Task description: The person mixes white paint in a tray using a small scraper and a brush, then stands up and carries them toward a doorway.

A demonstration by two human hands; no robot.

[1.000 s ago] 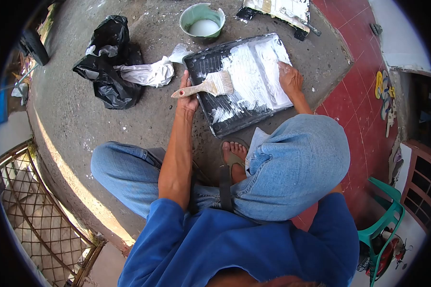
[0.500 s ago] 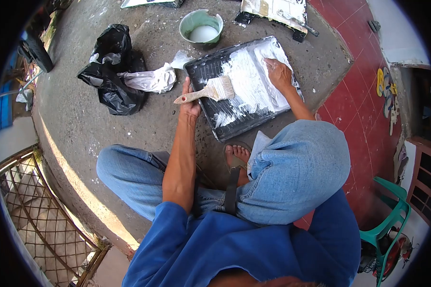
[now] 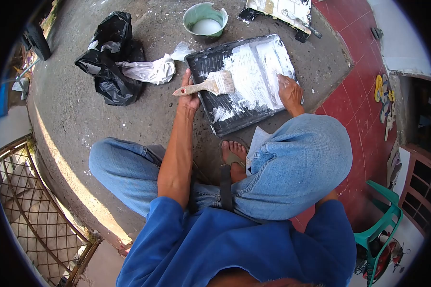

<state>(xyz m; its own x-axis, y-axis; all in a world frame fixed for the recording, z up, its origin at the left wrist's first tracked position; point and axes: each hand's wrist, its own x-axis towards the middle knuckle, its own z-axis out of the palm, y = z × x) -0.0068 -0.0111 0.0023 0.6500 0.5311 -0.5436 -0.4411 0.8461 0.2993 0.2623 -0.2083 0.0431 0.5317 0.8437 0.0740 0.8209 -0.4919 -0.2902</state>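
Tray [image 3: 208, 62] of white paint [image 3: 251, 64], brush [image 3: 206, 86] across its left rim.
Left hand [image 3: 191, 99] at tray's left rim, thumb up, handle lying across (fingers hidden, so clamp or loose rest unclear). Right hand [image 3: 290, 93] at tray's right end, fingers bunched low over paint, any pinch unclear. Pail [image 3: 203, 13] just beyond tray. Judged by look: tray light, stiff, slick where coated, prone to slop if tipped; best held by clean black rims. Brush soft-tipped; best held by handle.
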